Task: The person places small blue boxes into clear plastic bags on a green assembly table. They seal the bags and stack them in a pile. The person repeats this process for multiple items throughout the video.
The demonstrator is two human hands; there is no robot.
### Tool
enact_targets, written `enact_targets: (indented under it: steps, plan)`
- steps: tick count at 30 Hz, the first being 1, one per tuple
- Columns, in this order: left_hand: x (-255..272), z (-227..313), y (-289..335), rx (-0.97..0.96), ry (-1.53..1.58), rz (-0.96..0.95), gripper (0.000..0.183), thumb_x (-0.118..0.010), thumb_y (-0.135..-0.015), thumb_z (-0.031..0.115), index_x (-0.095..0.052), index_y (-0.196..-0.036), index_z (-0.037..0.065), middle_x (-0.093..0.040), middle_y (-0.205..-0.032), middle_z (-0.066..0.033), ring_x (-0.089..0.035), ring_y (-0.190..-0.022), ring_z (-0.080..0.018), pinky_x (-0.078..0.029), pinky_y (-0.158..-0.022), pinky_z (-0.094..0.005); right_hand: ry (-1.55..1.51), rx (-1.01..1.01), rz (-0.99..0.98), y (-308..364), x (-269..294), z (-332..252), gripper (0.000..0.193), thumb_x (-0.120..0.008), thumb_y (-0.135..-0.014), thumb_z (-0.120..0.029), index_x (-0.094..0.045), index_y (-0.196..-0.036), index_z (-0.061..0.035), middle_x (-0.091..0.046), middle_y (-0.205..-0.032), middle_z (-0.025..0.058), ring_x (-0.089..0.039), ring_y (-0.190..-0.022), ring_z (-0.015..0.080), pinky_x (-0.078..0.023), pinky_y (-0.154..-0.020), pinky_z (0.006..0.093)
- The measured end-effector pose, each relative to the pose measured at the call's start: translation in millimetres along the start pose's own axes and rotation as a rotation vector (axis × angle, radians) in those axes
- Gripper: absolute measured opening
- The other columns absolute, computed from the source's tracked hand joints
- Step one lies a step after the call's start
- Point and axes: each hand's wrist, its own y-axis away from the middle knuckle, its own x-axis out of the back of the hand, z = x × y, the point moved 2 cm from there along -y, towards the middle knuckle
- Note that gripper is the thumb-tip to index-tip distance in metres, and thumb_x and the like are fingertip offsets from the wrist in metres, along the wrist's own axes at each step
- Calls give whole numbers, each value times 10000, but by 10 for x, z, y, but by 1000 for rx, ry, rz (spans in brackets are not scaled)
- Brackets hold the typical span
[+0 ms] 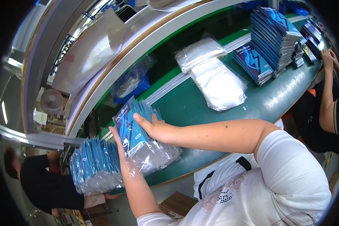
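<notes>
A bundle of flat blue boxes in clear plastic bags (131,130) stands on the green table, the loose bag ends hanging toward me. My left hand (119,145) lies along the bundle's left side, most of its fingers hidden behind the plastic. From the right, my right hand (154,127) grips the same bundle, its thumb across the front box. Between them the bundle is held slightly tilted. Just left of it, a row of similar bagged blue boxes (94,160) stands packed along the table edge.
Stacks of clear plastic bags (218,84) lie mid-table. Tall piles of unbagged blue boxes (269,37) rise at the far right, near another person's hands (329,58). A blue bin (133,88) holds plastic under the shelf edge (139,47). A person in black (41,180) is at the left.
</notes>
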Motion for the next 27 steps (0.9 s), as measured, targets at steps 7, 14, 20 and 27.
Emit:
enact_targets:
  steps: [7, 14, 20, 27]
  plan:
    - [84, 81, -13, 0, -36, 10, 718, -395, -910, 610, -448, -1327, 28, -502, -1305, -135, -457, -1183, -284, -339, -1009, -419, -132, 2, 6, 54, 59, 30, 1192, -274, -736, -862, -93, -1438, 84, -194, -1432, 367, -264, -1329, 476, -269, -1072, 477]
    - [300, 415, 333, -253, -220, 151, 701, -391, -921, 590, -445, -1323, 18, -480, -1325, -149, -426, -1214, -292, -307, -1031, -442, 301, 422, 78, 931, 1391, -210, 861, -507, -855, -623, -341, -1392, 29, -333, -1425, 258, -322, -1335, 353, -271, -1096, 389]
    - [-1025, 177, 1474, -1672, -530, 96, 433, -426, -976, 387, -544, -1128, 0, -603, -965, -105, -564, -822, -217, -453, -763, -322, 1151, 384, 946, 1307, 2941, 1, 633, -642, -829, -377, -493, -1235, 86, -453, -1314, 264, -415, -1237, 388, -347, -1031, 413]
    - [-2135, -1062, 687, -1037, -1384, -590, 296, -615, -824, 62, -635, -1118, 79, -558, -1174, -93, -498, -1116, -300, -361, -946, -428, 1320, 248, 934, 1431, 2783, 294, 557, -703, -733, -277, -566, -1248, -115, -444, -1304, 273, -422, -1225, 400, -353, -1022, 439]
